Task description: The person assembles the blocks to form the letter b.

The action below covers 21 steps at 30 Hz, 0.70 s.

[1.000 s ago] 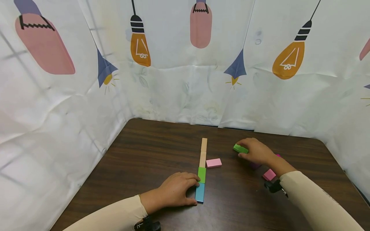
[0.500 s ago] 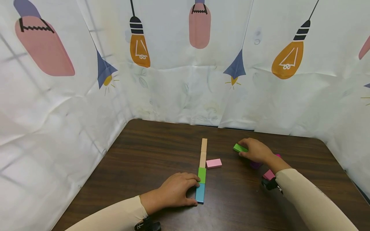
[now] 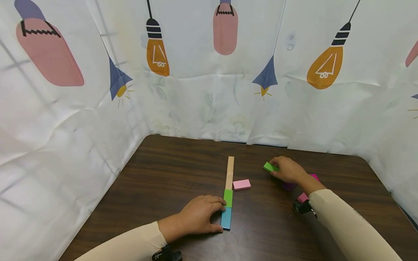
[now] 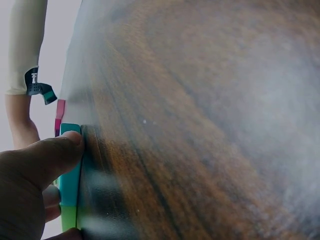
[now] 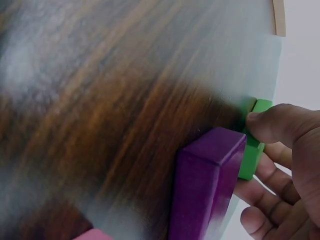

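Note:
My left hand point(image 3: 200, 214) rests beside a row of blocks. Its thumb touches the near end of the blue block point(image 3: 226, 219), and its fingertips lie along the left edges of that block and the green block point(image 3: 228, 198) adjoining it. Two natural wood blocks point(image 3: 230, 173) continue the row away from me. To the right, my right hand point(image 3: 287, 169) pinches another green block point(image 3: 269, 167) between thumb and fingers, as the right wrist view also shows. A purple block point(image 5: 197, 190) stands close to that hand, partly hidden by the arm in the head view.
A light pink block point(image 3: 241, 184) lies just right of the row. Near the right forearm are a darker pink block point(image 3: 302, 197) and a magenta block point(image 3: 315, 177), both partly covered. A patterned white sheet point(image 3: 209, 105) rises behind the brown table point(image 3: 176, 163).
My right forearm has shifted slightly left, and the right hand covers a little more of its green block. My left hand and the row have stayed put.

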### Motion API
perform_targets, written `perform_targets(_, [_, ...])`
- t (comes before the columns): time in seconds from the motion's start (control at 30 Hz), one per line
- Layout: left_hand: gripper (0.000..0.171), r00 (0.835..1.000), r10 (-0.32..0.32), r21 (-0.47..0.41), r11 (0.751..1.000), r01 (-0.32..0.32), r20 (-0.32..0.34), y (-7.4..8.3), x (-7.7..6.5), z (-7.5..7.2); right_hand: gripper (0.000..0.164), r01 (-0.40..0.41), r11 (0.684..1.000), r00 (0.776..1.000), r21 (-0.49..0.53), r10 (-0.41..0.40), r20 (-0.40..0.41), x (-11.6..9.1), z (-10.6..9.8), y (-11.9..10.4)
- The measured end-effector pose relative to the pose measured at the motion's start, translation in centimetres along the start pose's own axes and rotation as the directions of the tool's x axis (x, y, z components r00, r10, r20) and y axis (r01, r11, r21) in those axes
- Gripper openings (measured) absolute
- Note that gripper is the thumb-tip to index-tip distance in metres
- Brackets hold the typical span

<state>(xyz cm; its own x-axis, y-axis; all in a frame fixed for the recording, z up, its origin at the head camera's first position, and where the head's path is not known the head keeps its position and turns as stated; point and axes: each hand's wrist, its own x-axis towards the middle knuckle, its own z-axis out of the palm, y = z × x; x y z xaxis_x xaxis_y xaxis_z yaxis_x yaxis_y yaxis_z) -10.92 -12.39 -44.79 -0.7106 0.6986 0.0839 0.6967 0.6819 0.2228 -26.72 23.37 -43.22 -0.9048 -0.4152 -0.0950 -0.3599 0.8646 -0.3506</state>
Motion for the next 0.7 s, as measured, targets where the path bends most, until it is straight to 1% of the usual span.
perform_targets(0.3, [0.05,1.0,0.002,-0.001,1.0,-0.002,-0.005,0.0,0.0,0.0,0.047,0.02,1.0,1.0,-0.015,-0.02,-0.016,-0.4,0.0,-0.8])
perform_targets(0.6, [0.051,1.0,-0.009,-0.009,1.0,0.009,0.011,-0.1,0.0,0.0,0.045,0.032,0.998,0.999,-0.049,-0.033,-0.025,-1.6,-0.1,-2.2])
perform_targets(0.7, [0.051,1.0,-0.007,-0.006,1.0,0.007,0.007,-0.1,0.0,0.0,0.045,0.031,0.998,0.999,-0.059,-0.033,-0.032,-2.0,-0.1,-2.4])
